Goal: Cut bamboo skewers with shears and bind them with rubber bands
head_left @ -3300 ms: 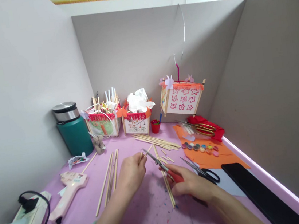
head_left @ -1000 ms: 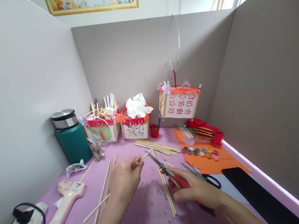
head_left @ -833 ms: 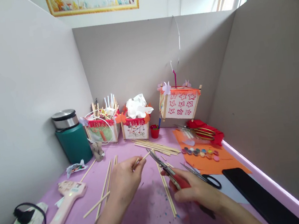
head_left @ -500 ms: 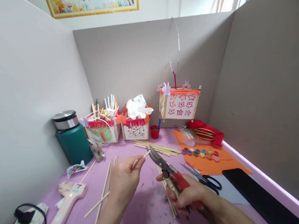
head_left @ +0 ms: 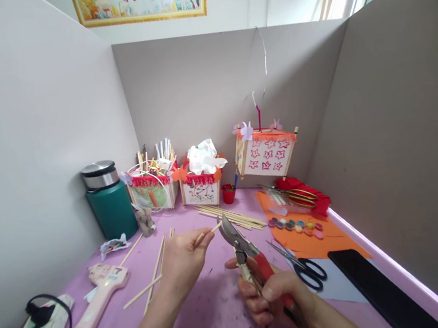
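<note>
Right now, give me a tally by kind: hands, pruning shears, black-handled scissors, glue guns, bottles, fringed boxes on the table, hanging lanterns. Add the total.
Left hand and right hand: 2
Pruning shears: 1
Black-handled scissors: 1
Glue gun: 1
Bottle: 1
Left fringed box and right fringed box: 2
Hanging lantern: 1
Total: 9

Two hands (head_left: 183,257), one pruner (head_left: 248,247), two boxes (head_left: 201,193) show.
</note>
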A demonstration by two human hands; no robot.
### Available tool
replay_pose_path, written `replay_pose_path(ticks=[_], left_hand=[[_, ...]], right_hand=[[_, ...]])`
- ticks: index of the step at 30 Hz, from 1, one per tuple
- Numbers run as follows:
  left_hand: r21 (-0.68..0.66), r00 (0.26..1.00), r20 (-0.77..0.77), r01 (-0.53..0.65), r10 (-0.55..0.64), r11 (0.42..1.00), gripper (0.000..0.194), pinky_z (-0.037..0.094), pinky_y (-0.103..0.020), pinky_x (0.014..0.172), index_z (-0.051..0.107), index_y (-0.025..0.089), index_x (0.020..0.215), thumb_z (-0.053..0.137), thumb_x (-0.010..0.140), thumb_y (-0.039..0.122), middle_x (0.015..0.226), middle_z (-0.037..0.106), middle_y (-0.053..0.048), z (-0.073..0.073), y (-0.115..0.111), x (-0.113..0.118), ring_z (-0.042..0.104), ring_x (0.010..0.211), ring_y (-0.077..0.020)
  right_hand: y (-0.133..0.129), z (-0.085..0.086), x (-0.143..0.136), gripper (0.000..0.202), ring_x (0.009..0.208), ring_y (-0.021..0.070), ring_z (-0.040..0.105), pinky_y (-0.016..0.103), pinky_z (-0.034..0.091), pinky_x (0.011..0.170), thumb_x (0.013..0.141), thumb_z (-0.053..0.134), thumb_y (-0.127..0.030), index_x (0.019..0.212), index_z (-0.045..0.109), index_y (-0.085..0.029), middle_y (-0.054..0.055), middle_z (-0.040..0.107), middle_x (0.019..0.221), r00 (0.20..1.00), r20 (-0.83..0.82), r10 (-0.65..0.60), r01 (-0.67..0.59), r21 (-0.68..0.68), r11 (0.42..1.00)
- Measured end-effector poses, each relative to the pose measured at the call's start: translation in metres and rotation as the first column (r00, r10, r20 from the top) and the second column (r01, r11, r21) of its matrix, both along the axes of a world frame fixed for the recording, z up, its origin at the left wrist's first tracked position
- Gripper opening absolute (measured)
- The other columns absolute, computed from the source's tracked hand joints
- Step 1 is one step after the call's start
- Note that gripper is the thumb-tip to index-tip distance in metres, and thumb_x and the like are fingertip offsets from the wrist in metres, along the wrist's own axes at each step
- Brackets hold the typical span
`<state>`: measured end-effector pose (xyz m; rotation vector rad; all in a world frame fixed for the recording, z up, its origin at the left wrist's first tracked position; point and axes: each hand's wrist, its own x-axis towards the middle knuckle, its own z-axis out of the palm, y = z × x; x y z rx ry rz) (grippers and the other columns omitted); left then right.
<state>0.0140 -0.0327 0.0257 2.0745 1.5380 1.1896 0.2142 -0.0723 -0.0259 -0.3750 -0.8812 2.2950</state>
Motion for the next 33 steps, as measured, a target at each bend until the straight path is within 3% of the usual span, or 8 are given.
replay_pose_path(ticks=[7,14,18,20,22,26,29,33], left_hand=[[-0.066,0.972,0.217,0.101,-0.084,0.993,0.029,0.037,-0.02,0.054,0.071,0.018,0.082,0.054,0.082,0.04,0.06,0.057,0.003,0.004,0.0,0.0,0.048,0.057,-0.0115],[0.256,0.992,-0.113,-0.03,0.061,0.966,0.023,0.039,-0.024,0.064,0.07,0.025,0.095,0.05,0.086,0.034,0.077,0.068,-0.001,-0.001,-0.004,0.001,0.058,0.067,-0.0148],[0.303,0.928,-0.25,-0.197,0.277,0.933,0.024,0.038,-0.026,0.067,0.069,0.026,0.096,0.048,0.087,0.033,0.086,0.07,-0.002,-0.004,-0.001,-0.007,0.061,0.075,-0.0183],[0.289,0.929,-0.229,-0.219,0.29,0.932,0.024,0.04,-0.026,0.069,0.069,0.024,0.094,0.048,0.087,0.034,0.09,0.07,-0.002,-0.004,0.001,-0.01,0.062,0.079,-0.0183],[0.271,0.94,-0.212,-0.205,0.266,0.941,0.024,0.04,-0.025,0.07,0.069,0.024,0.093,0.048,0.087,0.035,0.091,0.07,-0.001,-0.004,0.002,-0.009,0.062,0.081,-0.0179],[0.262,0.952,-0.215,-0.156,0.215,0.952,0.023,0.041,-0.025,0.071,0.069,0.025,0.092,0.048,0.087,0.035,0.092,0.07,0.0,-0.006,0.003,-0.004,0.062,0.081,-0.0169],[0.273,0.961,-0.2,-0.134,0.192,0.953,0.022,0.041,-0.025,0.071,0.069,0.025,0.09,0.049,0.087,0.035,0.09,0.07,0.0,-0.008,0.004,-0.003,0.063,0.079,-0.0167],[0.237,0.981,-0.143,-0.097,0.134,0.967,0.023,0.042,-0.025,0.07,0.069,0.024,0.089,0.05,0.086,0.036,0.088,0.071,0.0,-0.01,0.006,-0.004,0.063,0.079,-0.0165]], right_hand=[[-0.009,0.005,-0.004,0.069,0.052,0.0068,0.027,0.022,0.018,0.046,0.054,0.057,-0.025,0.122,0.048,-0.022,-0.003,0.036,0.072,0.996,-0.082,0.037,-0.041,-0.054,0.998],[-0.018,0.014,-0.017,0.064,0.052,0.0071,0.028,0.022,0.019,0.045,0.057,0.055,-0.028,0.12,0.048,-0.021,-0.003,0.036,0.072,0.992,-0.104,-0.067,0.056,-0.098,0.994],[-0.008,0.031,0.004,0.059,0.051,0.0079,0.03,0.024,0.024,0.047,0.059,0.057,-0.027,0.117,0.047,-0.023,-0.004,0.037,0.067,0.935,0.191,-0.3,0.279,0.127,0.952],[0.0,0.043,0.023,0.048,0.052,0.0097,0.034,0.025,0.025,0.048,0.062,0.059,-0.023,0.109,0.052,-0.021,-0.004,0.04,0.063,0.739,0.522,-0.427,0.246,0.381,0.891],[0.005,0.05,0.041,0.033,0.057,0.0122,0.04,0.026,0.027,0.052,0.061,0.063,-0.021,0.094,0.057,-0.021,-0.002,0.047,0.067,0.445,0.71,-0.546,0.075,0.578,0.813],[0.009,0.04,0.052,0.025,0.068,0.0211,0.05,0.032,0.031,0.061,0.061,0.061,-0.023,0.086,0.059,-0.019,0.005,0.055,0.074,-0.062,0.723,-0.688,-0.27,0.651,0.709],[0.009,0.027,0.049,0.045,0.084,0.029,0.053,0.037,0.035,0.069,0.062,0.058,-0.027,0.106,0.058,-0.017,0.012,0.057,0.092,-0.244,0.642,-0.726,-0.417,0.607,0.677],[0.009,0.028,0.052,0.062,0.096,0.0319,0.051,0.039,0.037,0.076,0.062,0.059,-0.033,0.121,0.05,-0.016,0.015,0.056,0.104,-0.28,0.608,-0.743,-0.514,0.558,0.651]])
